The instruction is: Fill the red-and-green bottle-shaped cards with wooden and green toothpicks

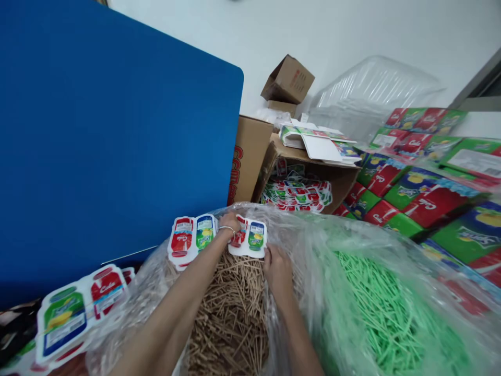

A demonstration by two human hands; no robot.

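A small stack of printed cut-out cards (256, 237), showing red Cola and green-blue soda jars, lies over brown paper sticks in a clear plastic bag. My left hand (230, 223), with a bracelet at the wrist, is closed at the cards' left edge; its fingertips are partly hidden. At their lower right edge, my right hand (277, 263) grips with bent fingers. Just left of my left hand, another stack of the same cards (191, 237) rests on the bag. The brown sticks (230, 308) fill the bag below and between my forearms.
More cards (78, 313) lie at lower left, beside a tall blue panel (117, 130). Green sticks (383, 308) fill a bag on the right. Behind stands an open carton (344, 180) full of cards. Printed boxes (422, 198) are stacked at right.
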